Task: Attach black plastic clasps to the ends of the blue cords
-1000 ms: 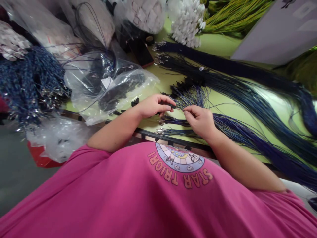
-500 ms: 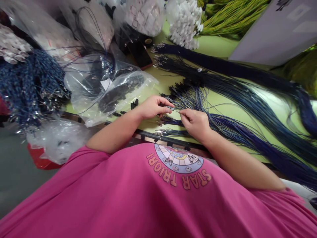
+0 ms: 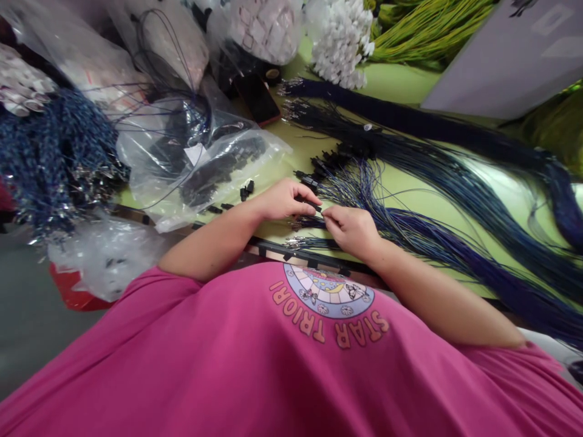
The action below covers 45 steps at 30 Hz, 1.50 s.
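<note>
Between its thumb and fingers my left hand [image 3: 291, 199] pinches a small black connector housing [image 3: 315, 207], mostly covered by the fingertips. My right hand [image 3: 353, 228] is closed right beside it, pinching a thin wire end at the housing; the wire itself is largely hidden by the fingers. Just beyond my hands lie black connectors [image 3: 323, 165] with blue and grey wires [image 3: 359, 182] attached. Under and beside my right hand run loose wires with bare metal terminals [image 3: 298, 243].
A clear plastic bag [image 3: 218, 164] of black connectors lies left of my hands, with a few loose connectors [image 3: 246, 190] near it. Long dark wire bundles [image 3: 410, 124] stretch to the right. A phone [image 3: 257, 99], white connectors [image 3: 341, 48] and yellow-green wires [image 3: 428, 30] sit at the back.
My right hand has moved slightly left, closing the gap to the connector housing. The wire end visible between the hands before is now hidden at the housing.
</note>
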Each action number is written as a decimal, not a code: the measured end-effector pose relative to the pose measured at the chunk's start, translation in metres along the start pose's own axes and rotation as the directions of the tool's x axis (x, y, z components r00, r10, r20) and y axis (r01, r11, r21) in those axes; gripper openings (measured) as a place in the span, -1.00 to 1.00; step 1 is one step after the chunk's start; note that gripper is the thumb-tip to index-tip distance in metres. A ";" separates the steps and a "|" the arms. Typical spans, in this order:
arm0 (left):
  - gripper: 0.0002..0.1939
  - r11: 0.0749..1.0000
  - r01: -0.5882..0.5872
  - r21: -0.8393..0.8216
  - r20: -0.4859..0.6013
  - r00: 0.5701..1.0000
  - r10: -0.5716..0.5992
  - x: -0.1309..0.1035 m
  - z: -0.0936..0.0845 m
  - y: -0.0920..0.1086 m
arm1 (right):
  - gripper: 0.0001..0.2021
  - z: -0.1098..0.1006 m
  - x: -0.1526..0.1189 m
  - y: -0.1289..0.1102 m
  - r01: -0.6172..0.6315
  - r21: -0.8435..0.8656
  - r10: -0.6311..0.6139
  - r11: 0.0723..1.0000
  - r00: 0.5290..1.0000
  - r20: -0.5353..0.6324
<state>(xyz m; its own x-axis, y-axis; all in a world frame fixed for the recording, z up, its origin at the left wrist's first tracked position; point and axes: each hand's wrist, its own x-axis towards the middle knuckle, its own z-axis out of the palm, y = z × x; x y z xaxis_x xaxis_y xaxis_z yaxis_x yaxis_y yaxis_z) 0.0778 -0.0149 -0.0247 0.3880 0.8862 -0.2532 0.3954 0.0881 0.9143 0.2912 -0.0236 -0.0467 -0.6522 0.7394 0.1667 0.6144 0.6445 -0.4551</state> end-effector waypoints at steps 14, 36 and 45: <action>-0.71 0.997 -0.041 0.072 -0.038 0.998 0.044 -0.007 -0.021 0.000 | -0.78 -0.011 0.011 0.021 0.082 0.072 -0.093 0.994 0.984 0.155; -0.76 0.998 -0.010 -0.069 0.000 1.000 0.010 -0.010 -0.021 0.006 | -0.84 -0.008 0.009 0.016 0.049 0.161 -0.057 0.986 0.997 0.045; -0.77 0.990 -0.018 -0.137 0.013 1.000 0.020 -0.012 -0.023 0.005 | -0.81 -0.012 0.007 0.017 -0.147 0.096 0.155 0.984 0.985 -0.071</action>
<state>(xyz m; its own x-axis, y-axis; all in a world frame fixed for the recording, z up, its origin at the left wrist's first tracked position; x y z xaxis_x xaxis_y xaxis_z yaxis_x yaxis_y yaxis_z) 0.0556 -0.0151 -0.0101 0.4069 0.8816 -0.2392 0.2710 0.1335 0.9533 0.3022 -0.0049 -0.0421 -0.5162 0.8421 0.1561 0.6582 0.5067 -0.5569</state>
